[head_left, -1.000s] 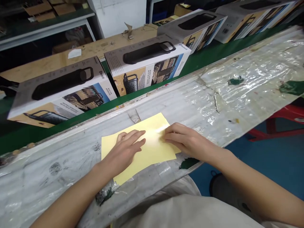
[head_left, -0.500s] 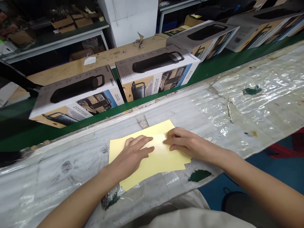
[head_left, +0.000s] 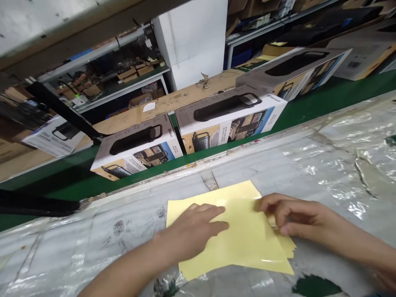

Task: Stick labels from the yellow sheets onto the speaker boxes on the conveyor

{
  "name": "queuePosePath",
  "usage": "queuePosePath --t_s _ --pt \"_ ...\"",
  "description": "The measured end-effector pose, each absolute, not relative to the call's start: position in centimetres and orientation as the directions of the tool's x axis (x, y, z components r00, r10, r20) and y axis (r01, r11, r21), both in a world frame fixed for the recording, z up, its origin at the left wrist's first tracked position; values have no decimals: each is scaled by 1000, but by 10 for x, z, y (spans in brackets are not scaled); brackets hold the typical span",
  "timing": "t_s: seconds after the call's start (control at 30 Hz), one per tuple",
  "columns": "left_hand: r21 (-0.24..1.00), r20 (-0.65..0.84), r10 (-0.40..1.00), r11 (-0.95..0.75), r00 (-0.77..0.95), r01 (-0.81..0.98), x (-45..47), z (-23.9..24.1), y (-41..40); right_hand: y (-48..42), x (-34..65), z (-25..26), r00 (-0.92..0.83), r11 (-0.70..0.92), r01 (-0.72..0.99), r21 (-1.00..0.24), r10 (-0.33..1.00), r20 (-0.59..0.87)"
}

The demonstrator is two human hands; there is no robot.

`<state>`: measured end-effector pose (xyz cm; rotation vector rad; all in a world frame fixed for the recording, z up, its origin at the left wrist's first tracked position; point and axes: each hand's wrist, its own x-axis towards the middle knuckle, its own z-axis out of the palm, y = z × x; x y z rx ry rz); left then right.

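A pale yellow sheet (head_left: 244, 235) lies on the plastic-wrapped work surface (head_left: 324, 165) in front of me. My left hand (head_left: 194, 231) rests flat on the sheet's left part, fingers stretched out toward the right. My right hand (head_left: 293, 218) is at the sheet's right edge with its fingers curled and pinched at the paper's edge. A second yellow layer shows under the right corner.
Beyond the surface runs a green conveyor belt (head_left: 324, 99) carrying printed product boxes (head_left: 229, 119), one more box (head_left: 136, 146) to the left and others to the right. Brown cardboard sheets (head_left: 173, 101) and shelving stand behind. A dark bar (head_left: 62, 109) slants at the left.
The camera has tilted up and turned, so the sheet and hands sit lower and further right in view. My right hand slid from the sheet's middle to its right edge and curled.
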<state>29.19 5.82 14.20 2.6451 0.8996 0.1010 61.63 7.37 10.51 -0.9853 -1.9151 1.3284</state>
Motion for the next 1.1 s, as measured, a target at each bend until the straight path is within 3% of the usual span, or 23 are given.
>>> queuePosePath --t_s 0.07,0.13,0.2,0.27,0.37,0.57,0.73,0.87,1.1 --pt "406 47 738 -630 673 662 280 161 94 79 622 107 -462 150 162 -975 885 59" --pt "400 226 906 -421 357 814 268 185 145 88 622 112 -379 127 121 -985 923 72" --pt "355 350 932 -222 92 908 258 207 203 102 613 123 -321 139 109 -984 942 98" --pt "294 304 950 -22 -72 956 254 222 256 119 596 139 -298 163 104 -981 946 125" --pt "194 85 971 202 -222 960 257 224 307 147 559 168 -313 182 29 -983 935 164" --pt "125 8 979 203 -206 971 240 203 315 215 472 206 -431 146 -132 -980 882 190" --pt "71 -24 955 298 -297 952 208 212 286 277 397 213 -348 208 -131 -969 906 241" --pt "80 -100 947 313 -305 946 194 215 261 304 345 215 -385 107 -89 -990 913 134" --pt "81 -16 953 303 -302 950 158 206 247 328 291 208 -359 -65 -24 -998 932 -52"
